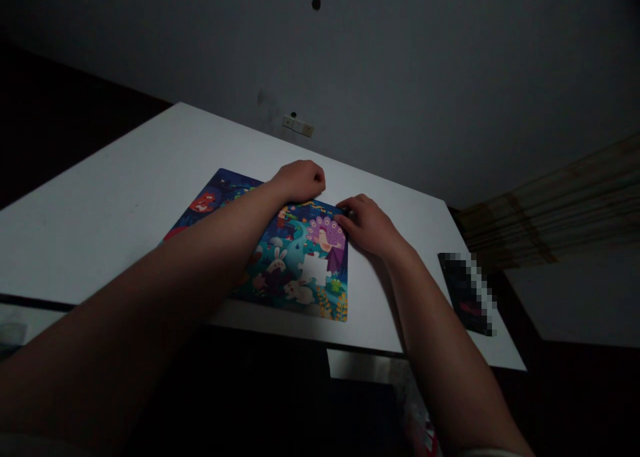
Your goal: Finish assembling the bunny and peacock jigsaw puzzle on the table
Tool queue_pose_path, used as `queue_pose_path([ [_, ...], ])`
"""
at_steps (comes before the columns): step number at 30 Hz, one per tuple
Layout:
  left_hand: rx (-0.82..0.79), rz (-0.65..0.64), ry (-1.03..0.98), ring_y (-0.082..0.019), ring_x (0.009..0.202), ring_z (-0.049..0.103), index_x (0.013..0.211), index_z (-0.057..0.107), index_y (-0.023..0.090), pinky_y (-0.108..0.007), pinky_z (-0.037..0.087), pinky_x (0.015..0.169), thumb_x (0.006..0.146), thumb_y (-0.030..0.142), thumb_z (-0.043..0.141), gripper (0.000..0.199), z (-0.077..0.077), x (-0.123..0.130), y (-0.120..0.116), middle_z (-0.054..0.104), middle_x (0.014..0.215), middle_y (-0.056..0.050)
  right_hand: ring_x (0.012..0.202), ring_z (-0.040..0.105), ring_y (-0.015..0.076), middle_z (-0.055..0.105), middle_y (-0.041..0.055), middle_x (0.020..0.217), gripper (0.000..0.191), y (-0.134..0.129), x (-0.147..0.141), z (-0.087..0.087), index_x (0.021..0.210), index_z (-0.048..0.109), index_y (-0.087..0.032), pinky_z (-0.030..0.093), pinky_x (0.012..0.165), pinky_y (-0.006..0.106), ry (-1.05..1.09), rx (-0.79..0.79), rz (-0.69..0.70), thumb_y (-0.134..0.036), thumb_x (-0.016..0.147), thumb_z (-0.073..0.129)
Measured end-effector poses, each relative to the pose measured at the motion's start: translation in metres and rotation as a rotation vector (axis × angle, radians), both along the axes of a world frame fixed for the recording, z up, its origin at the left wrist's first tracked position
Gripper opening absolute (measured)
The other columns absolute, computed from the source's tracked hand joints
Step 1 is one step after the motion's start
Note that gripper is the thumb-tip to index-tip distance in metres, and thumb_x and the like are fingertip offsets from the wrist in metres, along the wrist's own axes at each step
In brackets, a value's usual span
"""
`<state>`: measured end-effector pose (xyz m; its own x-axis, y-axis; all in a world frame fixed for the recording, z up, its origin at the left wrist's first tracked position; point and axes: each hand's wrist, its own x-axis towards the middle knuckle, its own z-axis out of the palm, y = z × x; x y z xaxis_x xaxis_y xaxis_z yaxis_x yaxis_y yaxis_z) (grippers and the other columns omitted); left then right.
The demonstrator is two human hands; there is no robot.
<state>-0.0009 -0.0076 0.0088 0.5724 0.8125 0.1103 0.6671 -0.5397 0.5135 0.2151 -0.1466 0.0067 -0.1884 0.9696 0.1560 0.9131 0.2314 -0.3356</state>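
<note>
White tabletop (pixel 100 230) is carrying a peacock-and-rabbit jigsaw puzzle (pixel 295 243), which is lying flat mid-table with a white piece-shaped patch (pixel 314 270) near its lower right. The left hand (pixel 300 181) is resting in a loose fist on the puzzle's far edge, while the right hand (pixel 365 227) is curling its fingers (pixel 347 210) onto the puzzle's right corner; whether either is holding anything, I cannot tell. A pixelated dark slab (pixel 466 293) is lying near the table's right edge

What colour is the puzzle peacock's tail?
The peacock's tail is pink and purple, best in the head view.
</note>
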Motion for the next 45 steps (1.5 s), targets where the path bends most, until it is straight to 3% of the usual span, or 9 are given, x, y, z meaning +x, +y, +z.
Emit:
queue_pose_path([
  [7, 0.009, 0.009, 0.012, -0.031, 0.11, 0.079, 0.114, 0.094, 0.025, -0.038, 0.058, 0.096, 0.093, 0.035, 0.072, 0.032, -0.001, -0.001, 0.003, 0.089, 0.114, -0.01, 0.118, 0.076, 0.0374, 0.083, 0.0132, 0.128, 0.026, -0.008, 0.016, 0.019, 0.125, 0.088, -0.03, 0.059, 0.108, 0.057, 0.063, -0.068, 0.056, -0.031, 0.107, 0.071],
  [11, 0.019, -0.015, 0.024, -0.031, 0.109, 0.079, 0.116, 0.093, 0.023, -0.039, 0.058, 0.095, 0.095, 0.034, 0.07, 0.033, 0.0, -0.001, 0.003, 0.089, 0.117, -0.012, 0.114, 0.081, 0.0363, 0.087, 0.0128, 0.125, 0.029, -0.028, 0.05, 0.043, 0.128, 0.087, -0.03, 0.062, 0.104, 0.057, 0.189, -0.029, -0.063, -0.037, 0.11, 0.066],
  [15, 0.014, -0.007, 0.006, -0.031, 0.108, 0.08, 0.115, 0.093, 0.023, -0.04, 0.058, 0.096, 0.094, 0.032, 0.07, 0.033, 0.0, -0.002, 0.003, 0.089, 0.115, -0.013, 0.103, 0.083, 0.0352, 0.088, 0.0145, 0.119, 0.032, -0.071, 0.075, 0.056, 0.132, 0.085, -0.028, 0.064, 0.098, 0.058, 0.202, 0.064, -0.203, -0.035, 0.107, 0.066],
  [20, -0.005, -0.007, -0.017, -0.03, 0.112, 0.08, 0.113, 0.093, 0.026, -0.038, 0.058, 0.097, 0.091, 0.033, 0.073, 0.03, -0.004, -0.002, 0.004, 0.089, 0.118, -0.012, 0.117, 0.081, 0.045, 0.086, 0.0169, 0.13, 0.03, -0.135, 0.069, 0.027, 0.129, 0.086, -0.033, 0.064, 0.105, 0.07, 0.043, -0.032, -0.274, -0.042, 0.102, 0.075],
  [24, 0.004, -0.003, -0.038, -0.031, 0.112, 0.08, 0.114, 0.093, 0.026, -0.041, 0.059, 0.098, 0.093, 0.033, 0.072, 0.031, -0.005, -0.001, 0.003, 0.089, 0.118, -0.013, 0.135, 0.075, 0.0489, 0.082, 0.0163, 0.143, 0.037, -0.159, 0.063, 0.0, 0.14, 0.082, -0.039, 0.056, 0.12, 0.078, 0.1, 0.046, -0.339, -0.042, 0.104, 0.073],
  [28, -0.003, -0.006, -0.032, -0.032, 0.113, 0.08, 0.114, 0.093, 0.026, -0.041, 0.059, 0.098, 0.093, 0.032, 0.071, 0.031, -0.005, -0.001, 0.003, 0.089, 0.119, -0.013, 0.134, 0.075, 0.0487, 0.08, 0.0161, 0.143, 0.045, -0.157, 0.063, -0.005, 0.146, 0.078, -0.043, 0.057, 0.119, 0.077, 0.176, 0.041, -0.349, -0.04, 0.102, 0.074],
  [37, -0.012, -0.007, -0.058, -0.032, 0.113, 0.08, 0.114, 0.094, 0.025, -0.04, 0.06, 0.098, 0.093, 0.03, 0.073, 0.031, -0.004, 0.0, 0.001, 0.089, 0.121, -0.011, 0.116, 0.077, 0.0425, 0.079, 0.013, 0.135, 0.07, -0.148, 0.045, 0.02, 0.157, 0.07, -0.044, 0.067, 0.103, 0.069, 0.274, -0.112, -0.237, -0.045, 0.089, 0.088],
  [41, -0.01, -0.011, -0.057, -0.033, 0.113, 0.08, 0.116, 0.094, 0.024, -0.042, 0.06, 0.098, 0.094, 0.03, 0.072, 0.032, -0.005, 0.001, 0.001, 0.089, 0.121, -0.013, 0.104, 0.078, 0.0392, 0.082, 0.0127, 0.128, 0.051, -0.142, 0.034, 0.045, 0.143, 0.082, -0.044, 0.071, 0.09, 0.062, 0.32, -0.269, -0.084, -0.046, 0.093, 0.089],
  [45, -0.001, -0.017, -0.05, -0.034, 0.115, 0.081, 0.118, 0.094, 0.024, -0.042, 0.059, 0.099, 0.095, 0.03, 0.072, 0.033, -0.006, 0.002, 0.002, 0.089, 0.124, -0.013, 0.1, 0.08, 0.0339, 0.086, 0.0103, 0.114, 0.029, -0.115, 0.019, 0.076, 0.127, 0.089, -0.041, 0.07, 0.085, 0.052, 0.369, -0.387, 0.148, -0.044, 0.099, 0.089],
])
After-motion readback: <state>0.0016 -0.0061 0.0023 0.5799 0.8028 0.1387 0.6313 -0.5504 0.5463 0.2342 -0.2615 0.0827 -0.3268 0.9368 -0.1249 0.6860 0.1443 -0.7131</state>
